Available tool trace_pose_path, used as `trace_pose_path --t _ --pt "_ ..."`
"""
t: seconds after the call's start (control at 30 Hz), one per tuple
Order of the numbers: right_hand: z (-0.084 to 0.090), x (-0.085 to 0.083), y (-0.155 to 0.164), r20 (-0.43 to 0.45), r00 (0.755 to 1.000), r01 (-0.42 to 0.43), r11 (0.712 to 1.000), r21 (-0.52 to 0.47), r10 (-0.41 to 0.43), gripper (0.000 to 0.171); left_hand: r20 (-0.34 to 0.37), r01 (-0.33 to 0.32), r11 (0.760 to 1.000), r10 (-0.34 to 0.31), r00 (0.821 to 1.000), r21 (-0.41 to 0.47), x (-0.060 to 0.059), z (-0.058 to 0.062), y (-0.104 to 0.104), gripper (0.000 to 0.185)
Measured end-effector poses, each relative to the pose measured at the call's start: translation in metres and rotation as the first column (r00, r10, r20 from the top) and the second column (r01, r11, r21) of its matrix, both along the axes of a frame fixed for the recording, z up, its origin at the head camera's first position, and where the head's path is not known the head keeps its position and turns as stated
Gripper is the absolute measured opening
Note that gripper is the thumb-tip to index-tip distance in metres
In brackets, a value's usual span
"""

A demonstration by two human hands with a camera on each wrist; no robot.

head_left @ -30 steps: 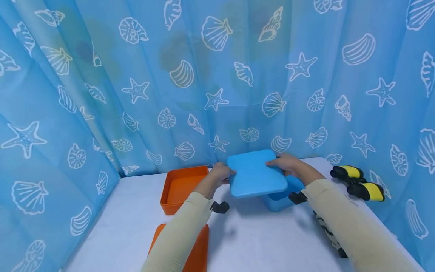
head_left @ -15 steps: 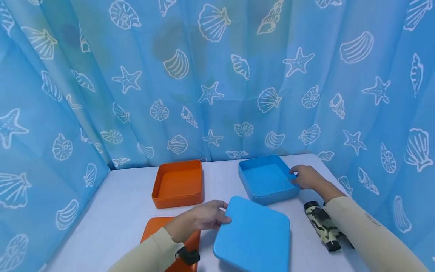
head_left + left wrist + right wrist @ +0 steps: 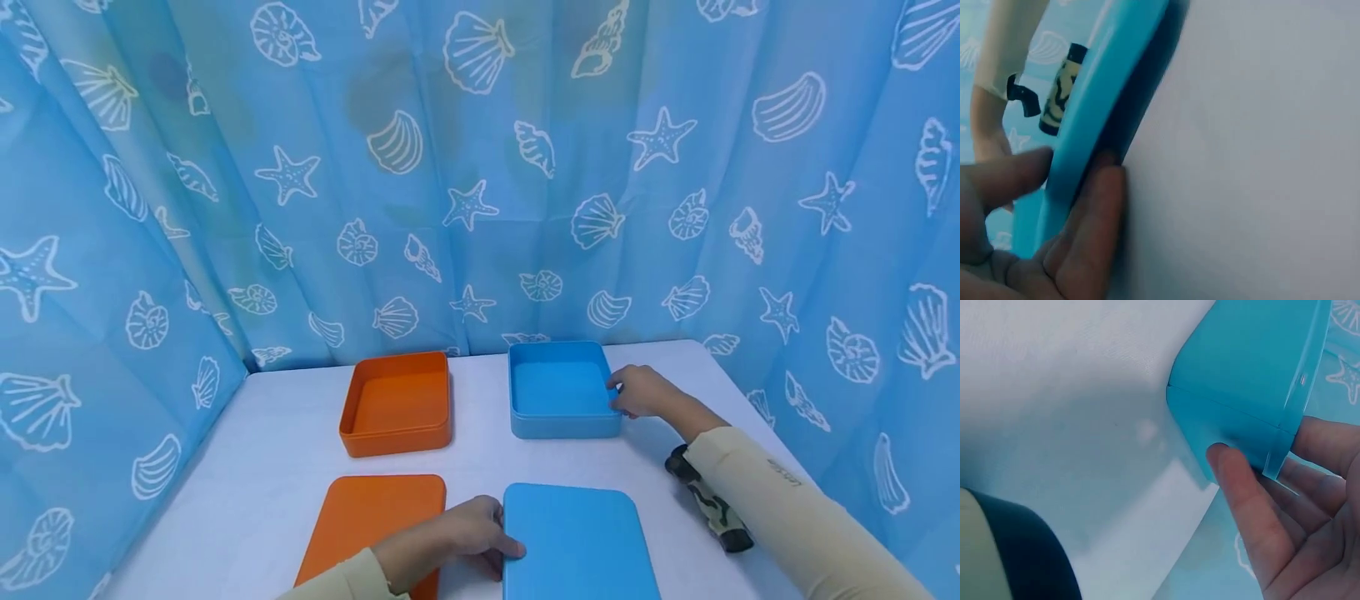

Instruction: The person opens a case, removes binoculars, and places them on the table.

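Observation:
In the head view, my left hand (image 3: 476,529) pinches the left edge of a flat blue lid (image 3: 581,546) low over the white table. In the left wrist view, the thumb lies on one face of the blue lid (image 3: 1088,119) and the fingers on its underside, beside the tabletop. Farther back, an uncovered blue box (image 3: 566,427) stands on the table, nothing visible inside. My right hand (image 3: 637,390) grips its right side. Up close in the right wrist view, the right thumb (image 3: 1241,494) presses the outer wall of the blue box (image 3: 1241,375) near a corner.
An uncovered orange box (image 3: 397,442) stands left of the blue one. In front of it lies an orange lid (image 3: 375,512), partly behind the left forearm. A camouflage-patterned cylinder with black ends (image 3: 716,508) lies beside the right forearm. A shell-print curtain (image 3: 480,250) hangs behind the table.
The blue lid has come off over the blue box and down toward the front, beside the orange lid. The right hand has let go of it, gripped the box and turned it straighter, leftward.

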State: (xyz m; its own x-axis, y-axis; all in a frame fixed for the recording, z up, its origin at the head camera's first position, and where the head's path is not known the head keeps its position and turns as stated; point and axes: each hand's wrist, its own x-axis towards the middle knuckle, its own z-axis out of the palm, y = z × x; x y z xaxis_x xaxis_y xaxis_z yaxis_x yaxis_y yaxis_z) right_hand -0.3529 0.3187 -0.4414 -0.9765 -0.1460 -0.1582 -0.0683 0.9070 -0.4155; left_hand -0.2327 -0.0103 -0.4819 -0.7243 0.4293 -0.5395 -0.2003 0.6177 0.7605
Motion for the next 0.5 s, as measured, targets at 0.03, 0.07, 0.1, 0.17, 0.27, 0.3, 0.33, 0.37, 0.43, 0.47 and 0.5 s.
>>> trace_pose_path --t 0.03,0.07,0.1,0.17,0.27,0.3,0.33,0.37,0.43,0.47,0.5 --pt "0.000 0.001 -0.001 0.002 1.000 -0.005 1.000 0.004 0.005 0.044 -0.035 0.020 0.999 -0.022 0.999 -0.045 0.001 0.001 0.000 0.039" --pt "0.000 0.002 -0.002 0.003 1.000 -0.010 1.000 0.008 0.010 0.045 -0.071 0.036 0.996 -0.042 0.997 -0.087 0.002 0.002 0.000 0.041" --pt "0.001 0.003 -0.002 0.003 1.000 -0.020 1.000 0.011 0.020 0.047 -0.102 0.051 0.990 -0.065 0.993 -0.128 0.003 0.004 0.000 0.042" --pt "0.004 0.006 -0.001 0.001 0.999 -0.035 0.999 0.018 0.035 0.050 -0.141 0.088 0.976 -0.117 0.983 -0.197 0.004 0.008 0.000 0.042" --pt "0.011 0.011 0.001 -0.007 0.998 -0.066 0.997 0.038 0.066 0.054 -0.179 0.126 0.956 -0.178 0.968 -0.266 0.004 0.013 0.000 0.041" --pt "0.014 0.013 0.002 -0.013 0.997 -0.075 0.996 0.052 0.076 0.054 -0.189 0.132 0.951 -0.189 0.964 -0.281 0.004 0.015 0.000 0.041" --pt "0.018 0.016 0.004 -0.018 0.997 -0.077 0.995 0.068 0.079 0.054 -0.200 0.136 0.946 -0.199 0.959 -0.293 0.003 0.016 0.000 0.041" --pt "0.020 0.018 0.008 -0.026 0.996 -0.077 0.993 0.085 0.080 0.052 -0.218 0.135 0.941 -0.209 0.953 -0.311 0.003 0.017 0.000 0.041" --pt "0.027 0.024 0.016 -0.036 0.996 -0.072 0.992 0.104 0.076 0.050 -0.276 0.127 0.930 -0.230 0.933 -0.345 0.000 0.018 0.001 0.043" --pt "0.029 0.028 0.020 -0.040 0.997 -0.066 0.992 0.104 0.071 0.048 -0.303 0.119 0.925 -0.237 0.923 -0.361 -0.001 0.018 0.001 0.044" --pt "0.030 0.032 0.025 -0.048 0.997 -0.057 0.993 0.101 0.062 0.047 -0.337 0.107 0.920 -0.244 0.909 -0.378 -0.003 0.018 0.001 0.045"
